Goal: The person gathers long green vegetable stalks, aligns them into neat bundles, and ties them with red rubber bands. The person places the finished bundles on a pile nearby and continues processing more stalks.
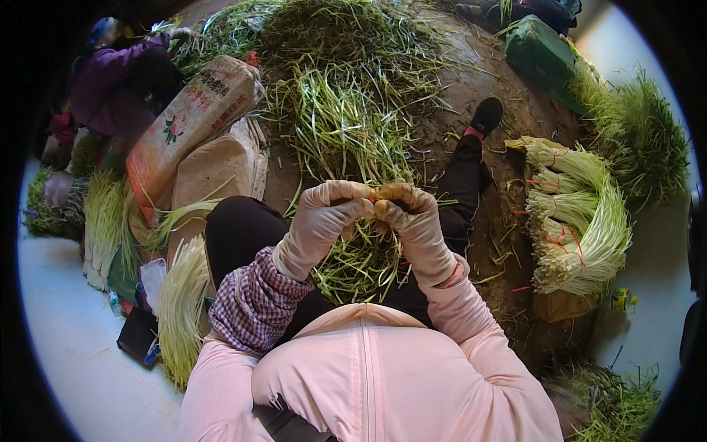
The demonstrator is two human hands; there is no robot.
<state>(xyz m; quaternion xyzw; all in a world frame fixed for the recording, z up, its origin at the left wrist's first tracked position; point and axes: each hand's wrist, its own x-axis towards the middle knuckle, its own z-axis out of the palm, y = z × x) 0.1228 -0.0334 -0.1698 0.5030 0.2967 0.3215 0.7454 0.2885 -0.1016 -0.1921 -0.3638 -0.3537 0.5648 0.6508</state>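
Note:
My left hand (326, 226) and my right hand (414, 226), both in pale, soiled gloves, meet fingertip to fingertip above my lap. A small piece of red tie (372, 199) shows pinched between the thumbs and forefingers; most of it is hidden by the fingers. Below the hands, loose green leaves and stalks (353, 271) lie between my legs. Just beyond, a heap of long green stalks (348, 121) spreads over the ground. To the right, pale garlic-chive-like stalks (585, 221) lie in bundles, several bound with red ties.
Printed woven sacks (193, 127) stand at the left, near a person in purple (119, 83). Pale stalks (182, 320) lie by my left leg. A green sack (538, 55) and leafy stalks (635, 132) are far right. A yellow-labelled bottle (621, 300) lies at the right.

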